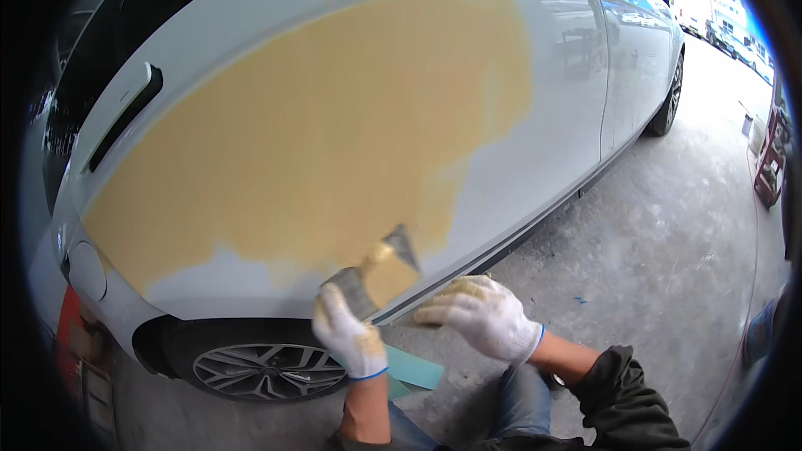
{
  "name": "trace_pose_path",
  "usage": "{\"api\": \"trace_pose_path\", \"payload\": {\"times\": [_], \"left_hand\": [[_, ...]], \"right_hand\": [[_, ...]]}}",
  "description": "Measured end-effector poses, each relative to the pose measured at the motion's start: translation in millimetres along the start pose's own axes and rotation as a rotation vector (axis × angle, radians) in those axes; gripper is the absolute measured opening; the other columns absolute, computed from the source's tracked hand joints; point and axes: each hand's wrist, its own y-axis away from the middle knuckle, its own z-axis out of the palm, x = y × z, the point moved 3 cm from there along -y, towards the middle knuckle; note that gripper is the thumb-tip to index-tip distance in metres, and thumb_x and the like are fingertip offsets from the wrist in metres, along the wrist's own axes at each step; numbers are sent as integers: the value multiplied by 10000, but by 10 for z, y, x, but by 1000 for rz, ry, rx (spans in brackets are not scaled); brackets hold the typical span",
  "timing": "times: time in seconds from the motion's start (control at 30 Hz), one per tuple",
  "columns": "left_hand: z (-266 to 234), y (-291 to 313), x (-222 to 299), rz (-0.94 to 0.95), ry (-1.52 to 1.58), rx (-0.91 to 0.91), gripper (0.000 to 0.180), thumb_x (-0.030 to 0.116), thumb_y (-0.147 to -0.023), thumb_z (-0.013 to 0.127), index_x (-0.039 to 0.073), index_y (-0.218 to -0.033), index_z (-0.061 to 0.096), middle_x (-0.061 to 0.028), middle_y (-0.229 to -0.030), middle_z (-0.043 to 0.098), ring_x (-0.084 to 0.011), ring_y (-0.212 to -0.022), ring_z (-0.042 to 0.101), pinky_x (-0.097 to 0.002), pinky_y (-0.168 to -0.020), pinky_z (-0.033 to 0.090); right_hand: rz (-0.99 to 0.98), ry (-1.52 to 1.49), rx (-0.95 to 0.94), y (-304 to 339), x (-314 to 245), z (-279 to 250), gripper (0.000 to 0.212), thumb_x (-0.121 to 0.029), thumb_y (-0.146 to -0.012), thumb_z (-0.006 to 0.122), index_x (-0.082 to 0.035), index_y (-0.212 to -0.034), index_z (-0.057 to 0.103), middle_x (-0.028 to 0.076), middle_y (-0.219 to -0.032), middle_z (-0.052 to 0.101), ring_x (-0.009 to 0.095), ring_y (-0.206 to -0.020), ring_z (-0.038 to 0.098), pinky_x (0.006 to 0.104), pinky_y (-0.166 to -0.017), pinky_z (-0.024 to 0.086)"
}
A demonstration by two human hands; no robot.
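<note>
The left hand (349,336), in a white glove, is clamped on the near, lower-left end of a grey-and-yellow pad (389,274), in front of the tire at the right of the wheel (269,371). The pad is up and to the right of the wheel, blurred, its long axis slanting from the left hand's fingers toward upper right. It lies over the lower border of the yellow patch (334,125), which spreads above the wheel on the white car (560,108); whether it touches the panel I cannot tell. The right hand (483,317), farther right of the wheel, is apart from the pad, fingers bent together and pointing toward it; its grip is hidden, so I cannot tell if it holds anything. The left hand is nearer the pad. A turquoise sheet (423,371) lies just right of the wheel.
</note>
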Motion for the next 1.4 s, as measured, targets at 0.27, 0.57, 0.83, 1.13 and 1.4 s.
{"api": "trace_pose_path", "payload": {"times": [0.27, 0.57, 0.83, 1.13, 1.4], "left_hand": [[-1070, -91, 272, 939, -1218, 19, 537, -34, -808, 629, -62, -1322, 474, -321, -1251, 525, -486, -1101, 549, -491, -943, 476], [-1171, -118, 214, 233, -340, 48, 482, 181, -964, 610, -11, -1382, 468, -208, -1305, 508, -300, -1173, 550, -344, -918, 526], [-1190, -124, 101, 630, -893, 100, 484, 351, -1000, 562, -46, -1274, 525, -141, -1206, 562, -225, -1123, 582, -340, -884, 539], [-1067, -186, 107, 28, -56, 128, 515, 330, -989, 597, -51, -1319, 492, -145, -1250, 538, -220, -1138, 569, -349, -927, 515], [-1384, -336, -82, 275, -652, 38, 467, 295, -1019, 544, -96, -1272, 507, -167, -1216, 531, -221, -1066, 567, -324, -874, 519]], "right_hand": [[-73, 306, 555, -1268, 920, -859, 305, -65, -898, 602, -190, -1164, 685, 34, -1118, 705, 244, -1049, 654, 391, -924, 493], [-183, 544, 643, -2230, 1305, -1170, 376, -40, -864, 594, -228, -1179, 676, -24, -1195, 676, 227, -1179, 590, 424, -1027, 452], [-147, 539, 554, -2068, 1355, -1018, 358, -65, -882, 577, -229, -1185, 677, -14, -1210, 674, 236, -1185, 588, 408, -1042, 444], [-154, 522, 625, -2213, 1258, -935, 248, -131, -914, 593, -168, -1134, 701, 9, -1170, 692, 239, -1145, 610, 377, -1000, 482], [-74, 412, 593, -1707, 1253, -360, 343, -28, -821, 616, -193, -1109, 704, 12, -1178, 690, 233, -1155, 613, 447, -1060, 443]]}}
